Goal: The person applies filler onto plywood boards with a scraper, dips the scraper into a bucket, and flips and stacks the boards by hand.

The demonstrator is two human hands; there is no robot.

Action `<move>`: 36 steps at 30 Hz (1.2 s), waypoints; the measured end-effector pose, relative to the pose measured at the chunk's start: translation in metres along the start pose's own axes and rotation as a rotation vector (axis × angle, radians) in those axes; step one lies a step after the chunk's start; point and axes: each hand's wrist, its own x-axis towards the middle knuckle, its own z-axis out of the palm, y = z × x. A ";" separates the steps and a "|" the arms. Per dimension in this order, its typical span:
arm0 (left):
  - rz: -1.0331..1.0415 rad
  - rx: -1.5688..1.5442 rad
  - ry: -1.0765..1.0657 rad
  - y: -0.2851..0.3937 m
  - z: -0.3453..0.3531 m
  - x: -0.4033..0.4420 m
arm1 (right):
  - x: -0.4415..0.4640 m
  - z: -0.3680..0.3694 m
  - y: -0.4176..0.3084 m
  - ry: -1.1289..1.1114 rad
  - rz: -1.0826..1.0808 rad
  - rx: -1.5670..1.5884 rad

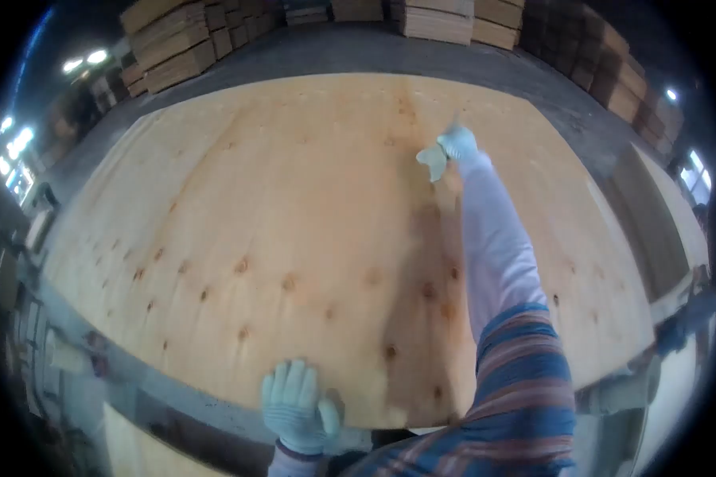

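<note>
The wood panel (294, 207) lies flat before you. Your left hand (298, 407) is at its near edge, fingers extended and released. Your right hand (458, 143), toward the far edge, grasps a pale piece (433, 162). Stacked boards (437, 22) stand beyond.

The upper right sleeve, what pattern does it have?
The upper right sleeve is striped blue and dusty pink; head view.

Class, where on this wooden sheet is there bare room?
The sheet is bare from beyond the left hand to the far edge, left of the right arm. A narrower patch lies between that arm and the right edge. It is crowded at the striped sleeve and where the right hand holds a pale piece.
</note>
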 end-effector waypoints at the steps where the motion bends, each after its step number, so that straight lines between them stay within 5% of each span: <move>1: 0.015 0.032 0.016 -0.004 0.005 0.001 | 0.014 0.006 -0.002 -0.201 -0.048 0.011; 5: 0.054 0.054 -0.006 -0.004 0.001 0.010 | -0.048 -0.022 -0.075 -0.693 0.001 -0.058; 8: 0.094 0.013 -0.022 -0.006 -0.004 -0.001 | -0.189 -0.044 -0.129 -0.613 -0.127 -0.291; 11: 0.366 -0.218 0.127 -0.029 -0.008 -0.025 | -0.333 -0.066 -0.130 -0.639 0.030 0.292; 12: 0.437 -0.407 0.134 -0.043 -0.019 -0.037 | -0.382 -0.075 -0.142 -0.580 0.014 0.219; 15: 0.471 -0.322 0.231 -0.110 -0.064 -0.075 | -0.514 -0.073 -0.181 -0.364 -0.113 0.210; 18: 0.283 -0.143 0.267 -0.208 -0.081 -0.096 | -0.571 -0.018 -0.201 -0.145 -0.183 -0.199; 20: 0.158 -0.079 0.246 -0.268 -0.095 -0.092 | -0.584 0.019 -0.219 0.007 0.091 0.233; 25: -0.053 0.111 0.353 -0.410 -0.156 -0.057 | -0.510 0.101 -0.294 -0.002 0.042 0.643; 27: -0.059 0.157 0.268 -0.475 -0.171 -0.038 | -0.443 0.153 -0.343 -0.170 -0.070 0.775; 31: -0.104 0.101 -0.071 -0.543 -0.192 -0.024 | -0.287 0.286 -0.391 -0.187 0.089 1.050; 32: 0.055 0.152 0.155 -0.557 -0.177 -0.033 | -0.242 0.329 -0.395 -0.194 0.105 1.159; 33: 0.002 0.178 0.104 -0.557 -0.181 -0.028 | -0.192 0.373 -0.396 -0.198 0.116 1.266; 35: -0.071 0.161 0.043 -0.573 -0.189 -0.014 | -0.055 0.512 -0.362 -0.027 0.313 1.270; 36: -0.082 0.103 0.019 -0.573 -0.190 -0.018 | -0.016 0.539 -0.351 0.033 0.218 0.348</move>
